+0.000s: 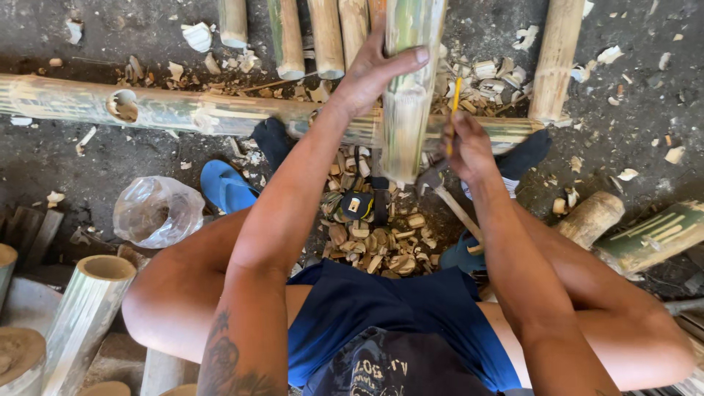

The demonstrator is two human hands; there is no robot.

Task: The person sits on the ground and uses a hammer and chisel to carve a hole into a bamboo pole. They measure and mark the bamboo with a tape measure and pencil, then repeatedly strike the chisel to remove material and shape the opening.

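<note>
Head view. Grip: left hand (374, 73) wrapped over the upper part of an upright bamboo section (405, 88), thumb across its front, fingers curled behind, steadying it. Right hand (468, 147) pressed together around a yellow pencil (455, 99), tip raised against the section's right edge.

Position of the work: the bamboo section stands tilted slightly, its lower end resting on a long horizontal bamboo pole (183, 110) that lies across the ground in front of the seated person.

Step in hand, as judged: marking the section with the pencil, the other hand holding it still.

Next move, as judged: calls for a firm, unmoving hold while the line is drawn, then a cutting tool.

Nearby: hammer (447, 194) leaning beside the right forearm; tape measure (357, 205) on a heap of bamboo offcuts (374, 242); blue sandal (224, 187); clear plastic bag (158, 211); further cut poles (326, 37) above.
</note>
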